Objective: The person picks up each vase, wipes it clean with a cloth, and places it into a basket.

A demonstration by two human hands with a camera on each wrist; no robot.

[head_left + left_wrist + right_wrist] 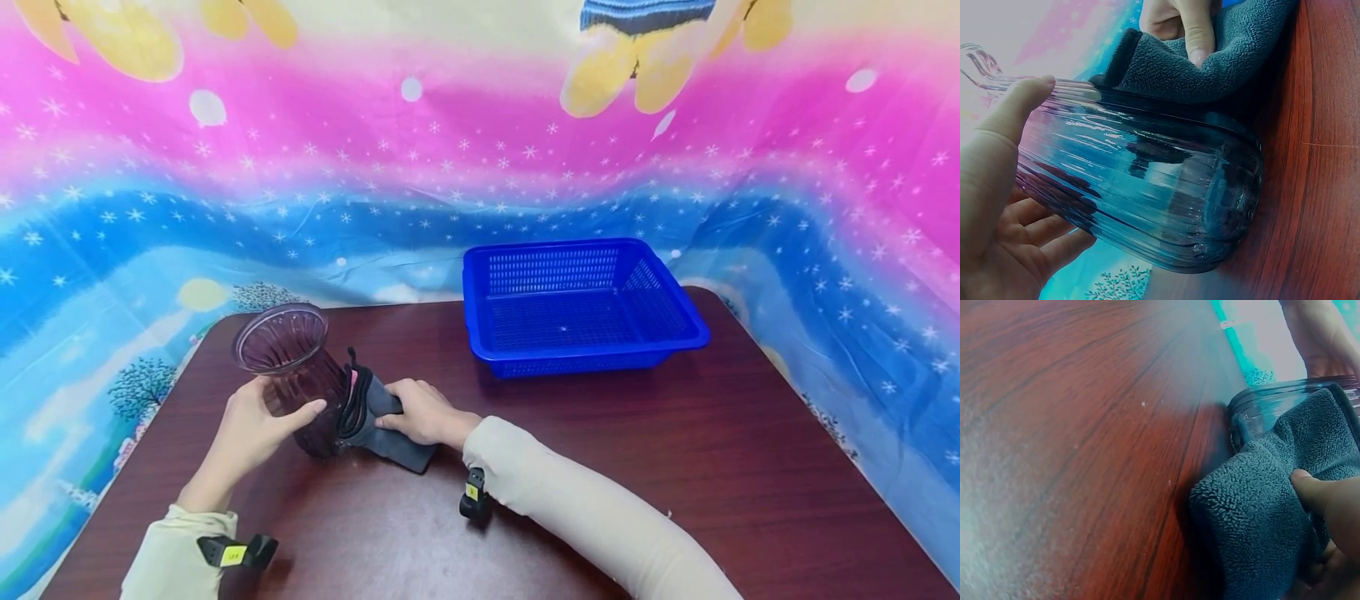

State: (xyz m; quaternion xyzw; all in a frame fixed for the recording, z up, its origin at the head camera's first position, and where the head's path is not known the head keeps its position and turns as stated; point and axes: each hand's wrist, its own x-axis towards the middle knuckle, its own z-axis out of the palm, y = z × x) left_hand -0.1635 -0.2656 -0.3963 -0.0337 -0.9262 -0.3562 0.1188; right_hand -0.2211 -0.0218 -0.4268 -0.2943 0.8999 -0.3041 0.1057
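Note:
A purple-tinted, ribbed glass vase (309,385) with a flared rim stands tilted at the left of the table. My left hand (251,423) grips it below the rim, thumb on the near side and fingers round the far side. In my right hand (426,410) is a dark grey towel (401,446), pinched between thumb and fingers. The towel lies against the right side of the vase, its black edging bunched there. The left wrist view shows the clear ribbed vase body (1166,187) close over the wood. Plush fabric of the towel (1254,506) fills the right wrist view's lower right.
A blue plastic basket (551,271) with slotted walls stands at the back right of the dark red wooden table (405,542). Behind the table hangs a colourful printed cloth (420,158). Black wrist cameras sit on both sleeves.

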